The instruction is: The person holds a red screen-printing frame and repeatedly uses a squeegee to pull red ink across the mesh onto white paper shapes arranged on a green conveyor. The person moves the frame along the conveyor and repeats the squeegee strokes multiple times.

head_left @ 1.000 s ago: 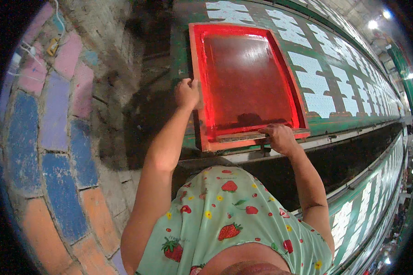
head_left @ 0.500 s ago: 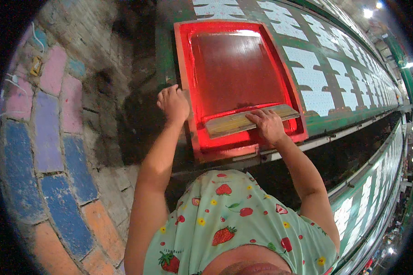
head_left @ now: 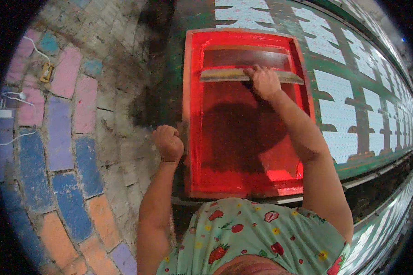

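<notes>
A screen-printing frame (head_left: 186, 87) with red-smeared inner walls lies on the long green table. My right hand (head_left: 265, 82) grips a squeegee (head_left: 220, 74) with a wooden, yellowish bar, set crosswise near the frame's far end. Behind and in front of the bar shows the dark red mesh (head_left: 234, 133), partly under my shadow. Bright red ink (head_left: 284, 174) gleams at the near right corner. Beside the frame's left rim, my left hand (head_left: 169, 143) is closed in a fist; whatever its fingers hold, if anything, is hidden.
Pale patterned cut fabric pieces (head_left: 337, 114) lie in rows on the green table (head_left: 298, 59) to the right and beyond. A metal rail (head_left: 367, 178) runs along its near edge. At left is a brick floor (head_left: 62, 133) with painted blocks, white cables and a small yellow object (head_left: 46, 72).
My right hand has pushed the squeegee from the frame's near end to its far end. My left hand stays by the left rim, and the view has shifted.
</notes>
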A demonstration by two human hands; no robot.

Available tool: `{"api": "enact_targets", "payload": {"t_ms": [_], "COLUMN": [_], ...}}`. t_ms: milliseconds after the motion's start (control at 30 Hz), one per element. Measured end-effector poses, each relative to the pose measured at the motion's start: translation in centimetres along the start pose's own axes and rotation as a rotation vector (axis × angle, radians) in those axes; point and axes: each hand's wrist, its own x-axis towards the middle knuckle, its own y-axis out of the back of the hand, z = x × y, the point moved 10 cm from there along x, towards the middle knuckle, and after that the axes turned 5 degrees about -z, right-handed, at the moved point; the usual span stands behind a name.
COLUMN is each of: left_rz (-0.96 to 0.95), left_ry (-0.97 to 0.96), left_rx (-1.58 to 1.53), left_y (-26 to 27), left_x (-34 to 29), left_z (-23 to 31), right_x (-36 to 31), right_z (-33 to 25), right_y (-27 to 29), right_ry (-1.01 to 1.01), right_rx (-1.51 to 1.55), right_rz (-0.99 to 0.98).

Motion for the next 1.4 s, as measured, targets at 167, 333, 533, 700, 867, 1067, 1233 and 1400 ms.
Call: {"api": "enact_targets", "payload": {"t_ms": [167, 333, 533, 700, 867, 1067, 1233, 1400], "left_rz": [-0.035, -0.083, -0.095, -0.051, -0.097, 0.011, -0.022, -0.042], "left_ry": [0.044, 0.120, 0.158, 0.289, 0.282, 0.273, 0.276, 0.374], "left_rx": [-0.049, 0.022, -0.005, 0.005, 0.000, -0.131, -0.134, -0.135], "left_y": [-0.4, -0.7, -1.1, -1.0, -1.4, -0.8, -1.1, -1.9], "left_x": [-0.2, -0.5, -1.2, -1.8, -1.7, -1.4, -1.4, -1.8], "left_z": [-0.6, -1.3, -1.8, -2.8, -3.1, -2.9, -3.1, -4.0], "right_x": [7.9, 13.3, 13.1, 11.1, 3.3, -9.1, -20.5, -29.6], "right_z": [4.1, 7.9, 8.5, 7.6, 3.7, -2.5, -8.6, -14.8], "right_y": [-1.0, -0.8, 0.2, 0.2, 0.2, 3.2, 7.5, 10.6], "right_ry": [-0.006, -0.001, 0.030, 0.027, 0.034, 0.029, 0.003, -0.010], "right_rx": [0.063, 0.147, 0.210, 0.197, 0.226, 0.205, 0.366, 0.369], "right_rz": [-0.045, -0.170, -0.019, -0.256, -0.278, -0.298, -0.230, -0.282]}}
